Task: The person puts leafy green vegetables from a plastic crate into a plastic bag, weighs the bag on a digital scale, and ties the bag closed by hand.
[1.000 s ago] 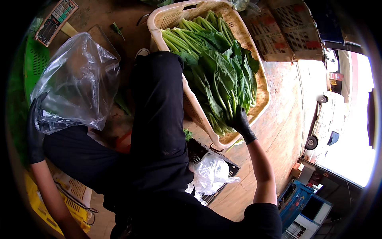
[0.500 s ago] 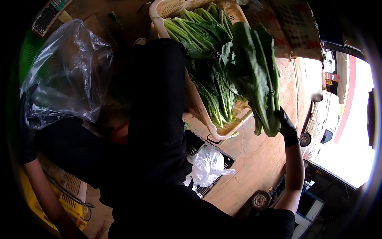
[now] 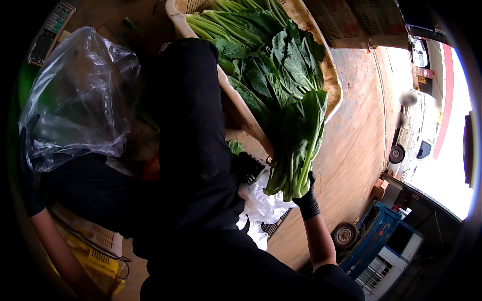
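My right hand (image 3: 307, 203), in a black glove, grips a bunch of leafy greens (image 3: 300, 145) by its pale stalk ends. The leaves point away from me and overlap the near end of a cream plastic crate (image 3: 244, 114). More greens (image 3: 266, 62) lie in that crate, their stalks toward the far left. On the far left my black-gloved left hand (image 3: 32, 183) holds a clear plastic bag (image 3: 83, 95) at its edge, above my thigh. The bag is puffed out, with no produce visible in it. Part of that hand is dark against the picture's rim.
Crumpled clear plastic bags (image 3: 266, 200) rest on a black crate (image 3: 249, 168) beside my knee. A yellow crate (image 3: 95, 263) stands at lower left. Stacked boxes (image 3: 341, 22) are at the far right of the produce crate. A blue truck (image 3: 374, 241) and a white van (image 3: 419, 128) stand beyond.
My right hand has brought the bunch of greens nearer to me and leftward, from the crate's right side to its near end. My left hand still holds the bag.
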`<state>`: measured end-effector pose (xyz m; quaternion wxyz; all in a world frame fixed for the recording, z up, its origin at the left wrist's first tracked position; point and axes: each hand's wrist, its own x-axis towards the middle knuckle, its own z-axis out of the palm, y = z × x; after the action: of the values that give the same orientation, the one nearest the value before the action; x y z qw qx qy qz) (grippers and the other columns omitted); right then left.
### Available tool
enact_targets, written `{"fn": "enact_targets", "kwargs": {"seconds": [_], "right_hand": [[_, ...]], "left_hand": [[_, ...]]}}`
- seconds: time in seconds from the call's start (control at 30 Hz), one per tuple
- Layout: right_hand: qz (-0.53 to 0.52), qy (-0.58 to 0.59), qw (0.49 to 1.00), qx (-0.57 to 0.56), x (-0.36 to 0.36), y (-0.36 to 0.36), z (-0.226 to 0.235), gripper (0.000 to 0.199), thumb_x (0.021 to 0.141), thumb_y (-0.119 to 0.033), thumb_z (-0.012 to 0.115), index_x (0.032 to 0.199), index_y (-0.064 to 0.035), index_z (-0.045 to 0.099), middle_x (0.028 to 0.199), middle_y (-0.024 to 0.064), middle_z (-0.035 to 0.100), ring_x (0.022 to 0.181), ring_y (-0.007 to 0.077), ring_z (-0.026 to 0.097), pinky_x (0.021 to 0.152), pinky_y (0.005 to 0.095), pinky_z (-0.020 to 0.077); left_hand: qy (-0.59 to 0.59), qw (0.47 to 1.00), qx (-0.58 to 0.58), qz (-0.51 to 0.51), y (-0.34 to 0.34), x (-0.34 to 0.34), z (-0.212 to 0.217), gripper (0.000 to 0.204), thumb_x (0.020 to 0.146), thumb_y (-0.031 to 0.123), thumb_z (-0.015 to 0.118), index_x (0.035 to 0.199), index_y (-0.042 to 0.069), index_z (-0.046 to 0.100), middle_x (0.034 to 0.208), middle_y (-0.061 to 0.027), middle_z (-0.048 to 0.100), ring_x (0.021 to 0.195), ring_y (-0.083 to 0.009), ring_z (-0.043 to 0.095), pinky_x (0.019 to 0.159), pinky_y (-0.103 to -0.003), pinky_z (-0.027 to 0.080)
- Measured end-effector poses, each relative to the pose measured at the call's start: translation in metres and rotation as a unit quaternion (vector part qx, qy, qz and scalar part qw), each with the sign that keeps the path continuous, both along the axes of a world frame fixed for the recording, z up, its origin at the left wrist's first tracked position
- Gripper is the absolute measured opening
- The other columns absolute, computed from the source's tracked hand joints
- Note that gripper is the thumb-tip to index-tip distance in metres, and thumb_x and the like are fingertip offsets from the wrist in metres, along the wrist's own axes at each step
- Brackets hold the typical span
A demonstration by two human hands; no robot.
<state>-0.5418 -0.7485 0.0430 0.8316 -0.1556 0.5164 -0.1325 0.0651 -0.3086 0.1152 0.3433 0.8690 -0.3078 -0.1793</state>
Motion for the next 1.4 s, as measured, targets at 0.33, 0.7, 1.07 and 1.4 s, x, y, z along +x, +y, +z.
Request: {"fn": "enact_targets", "kwargs": {"seconds": [0.33,0.7,1.07,1.4], "right_hand": [[-0.121,-0.134,0.98,-0.082,0.031,0.039,-0.028,0.066,0.089,-0.053,0.035,0.14,-0.0137,0.026,0.142,0.0119,0.031,0.129,0.0299,0.031,0.108,0.0473,0.0223],[0.057,0.038,0.833,-0.549,0.126,0.064,0.004,0.068,0.081,-0.026,0.059,0.136,-0.004,0.026,0.135,0.014,0.037,0.122,0.0264,0.039,0.103,0.0383,0.0329],[0.196,-0.348,0.485,-0.778,0.458,0.116,0.139,0.091,0.067,-0.024,0.075,0.137,-0.0023,0.022,0.137,0.0188,0.032,0.125,0.0298,0.035,0.106,0.0386,0.0274],[0.41,-0.329,0.187,-0.83,0.646,0.17,0.078,0.072,0.064,-0.026,0.071,0.128,-0.0107,0.041,0.121,0.0164,0.051,0.112,0.034,0.047,0.097,0.0401,0.0359]], "left_hand": [[0.01,1.0,-0.007,-0.004,-0.011,-0.012,0.027,0.043,0.094,0.02,0.038,0.134,0.003,0.037,0.129,-0.0115,0.045,0.117,-0.0203,0.045,0.097,-0.032,0.038],[-0.119,0.992,0.016,-0.041,-0.055,-0.026,0.096,0.039,0.091,0.011,0.046,0.129,0.006,0.044,0.116,-0.0121,0.05,0.106,-0.0196,0.052,0.089,-0.031,0.043],[0.19,0.913,-0.359,0.038,-0.061,-0.084,0.282,0.022,0.09,0.016,0.05,0.105,0.002,0.058,0.073,-0.0025,0.055,0.066,-0.0107,0.054,0.06,-0.024,0.045],[0.022,0.896,-0.21,0.391,0.132,-0.081,0.225,0.016,0.087,0.016,0.054,0.075,0.006,0.056,0.054,0.003,0.044,0.043,-0.006,0.039,0.04,-0.023,0.032]]}}
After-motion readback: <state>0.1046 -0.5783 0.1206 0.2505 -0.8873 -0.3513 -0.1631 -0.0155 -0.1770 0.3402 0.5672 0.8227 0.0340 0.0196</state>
